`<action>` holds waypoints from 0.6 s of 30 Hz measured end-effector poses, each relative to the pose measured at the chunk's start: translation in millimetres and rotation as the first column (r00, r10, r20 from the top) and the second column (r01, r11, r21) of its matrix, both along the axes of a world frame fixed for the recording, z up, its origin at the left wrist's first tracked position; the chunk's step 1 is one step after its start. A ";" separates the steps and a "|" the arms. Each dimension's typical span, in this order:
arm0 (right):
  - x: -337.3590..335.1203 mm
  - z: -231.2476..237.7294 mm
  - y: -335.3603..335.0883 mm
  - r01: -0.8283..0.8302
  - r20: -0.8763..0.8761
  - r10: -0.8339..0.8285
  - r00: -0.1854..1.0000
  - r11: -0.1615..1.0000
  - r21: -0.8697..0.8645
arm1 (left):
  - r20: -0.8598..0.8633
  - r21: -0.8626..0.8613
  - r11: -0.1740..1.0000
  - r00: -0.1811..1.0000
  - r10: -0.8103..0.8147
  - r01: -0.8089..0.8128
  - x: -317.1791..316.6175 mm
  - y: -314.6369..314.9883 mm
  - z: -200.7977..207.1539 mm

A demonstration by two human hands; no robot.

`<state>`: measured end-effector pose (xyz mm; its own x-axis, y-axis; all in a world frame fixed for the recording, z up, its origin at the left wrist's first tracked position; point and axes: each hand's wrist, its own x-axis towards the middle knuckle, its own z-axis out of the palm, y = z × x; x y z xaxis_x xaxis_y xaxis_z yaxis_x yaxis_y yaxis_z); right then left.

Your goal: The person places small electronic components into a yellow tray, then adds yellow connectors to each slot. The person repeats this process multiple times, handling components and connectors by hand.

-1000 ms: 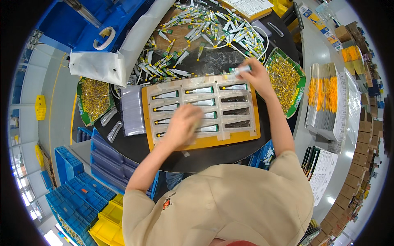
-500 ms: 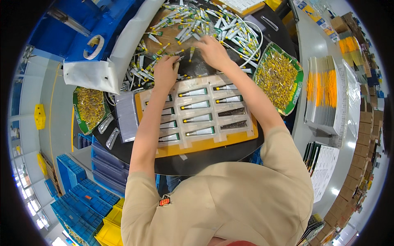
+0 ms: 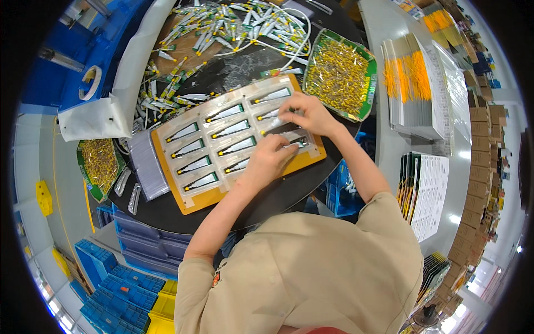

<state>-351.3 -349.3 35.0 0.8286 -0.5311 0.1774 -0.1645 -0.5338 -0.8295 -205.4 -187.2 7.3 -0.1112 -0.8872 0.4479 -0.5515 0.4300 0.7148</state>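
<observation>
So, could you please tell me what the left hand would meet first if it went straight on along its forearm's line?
Probably the right hand, which lies ahead of the left hand in the picture, though their heights over the tray are hard to judge.

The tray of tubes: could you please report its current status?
Left hand over tray, lower right, grip unclear. Right hand pinching a tube. Left-column tubes seated. Hands partly hiding tray's right side.

The right hand (image 3: 309, 114) pinches a tube (image 3: 271, 123) near the tray's (image 3: 217, 162) right edge, left hand (image 3: 269, 159) alongside; loose tubes (image 3: 271, 25) heap toward the surface's (image 3: 158, 217) far edge.
</observation>
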 end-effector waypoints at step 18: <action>-44.0 -23.0 -181.2 0.195 -0.570 -0.681 0.460 0.704 -0.683 | 0.612 0.181 0.957 0.788 0.070 -0.225 -7.9 -2.8 1.2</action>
